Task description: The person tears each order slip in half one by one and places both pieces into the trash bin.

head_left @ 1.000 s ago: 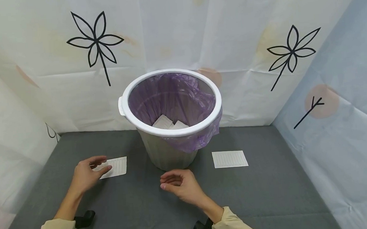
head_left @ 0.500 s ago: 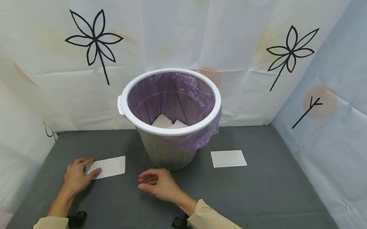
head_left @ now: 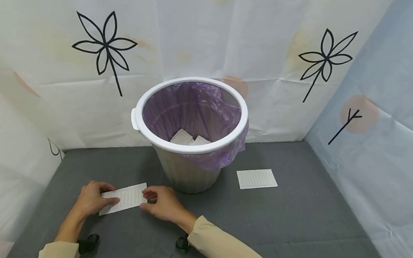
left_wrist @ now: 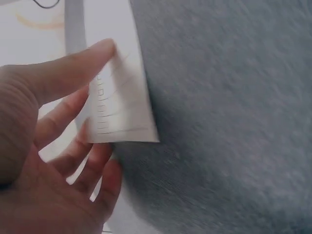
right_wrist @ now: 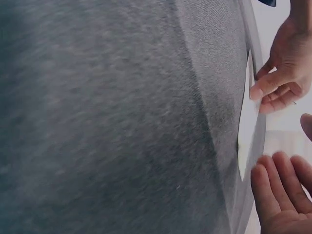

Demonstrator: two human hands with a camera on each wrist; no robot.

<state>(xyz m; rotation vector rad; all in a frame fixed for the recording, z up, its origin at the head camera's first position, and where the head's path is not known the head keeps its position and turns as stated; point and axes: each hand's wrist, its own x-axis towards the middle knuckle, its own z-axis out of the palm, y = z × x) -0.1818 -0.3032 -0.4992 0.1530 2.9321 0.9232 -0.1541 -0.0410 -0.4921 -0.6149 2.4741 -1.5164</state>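
Observation:
A white lined paper card (head_left: 130,197) lies slanted at the left of the grey table. My left hand (head_left: 93,199) pinches its left end between thumb and fingers; in the left wrist view the thumb presses on the face of the card (left_wrist: 124,109), fingers behind it. My right hand (head_left: 164,205) is at the card's right end, thumb and fingers apart. In the right wrist view this right hand (right_wrist: 282,195) has fairly straight fingers close to the card's end, with no grip on it visible. A second lined card (head_left: 257,178) lies flat to the right.
A trash can (head_left: 189,177) with a white rim and purple bag stands at the middle back. Several white cards (head_left: 181,137) lie inside it. Patterned white cloth (head_left: 193,35) hangs behind and at both sides of the grey table (head_left: 297,218).
My left hand has come to the card, gripped its left end and shifted it slightly nearer and to the right. My right hand has moved left to the card's other end.

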